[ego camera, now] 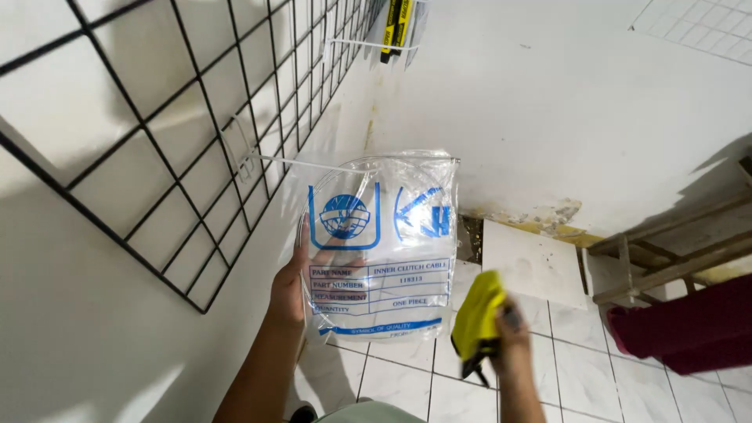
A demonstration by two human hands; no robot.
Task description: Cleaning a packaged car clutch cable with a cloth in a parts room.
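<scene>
On the far left, a black wire grid (157, 141) is seen leaning on the white wall, with a thin white hook (258, 160) sticking out of it. Just right of the hook, a clear plastic bag (381, 247) with blue print is held up flat. It is gripped along its left edge by the left hand (288, 286), thumb in front and fingers behind. The bag's long side runs up and down, and its top corner sits right beside the hook. Further right and lower, a yellow cloth (479, 313) is bunched up and squeezed tight in the right hand (509, 333). The cloth is close to the bag's bottom right corner, but whether they touch cannot be told. White floor tiles (564, 368) are seen below.
</scene>
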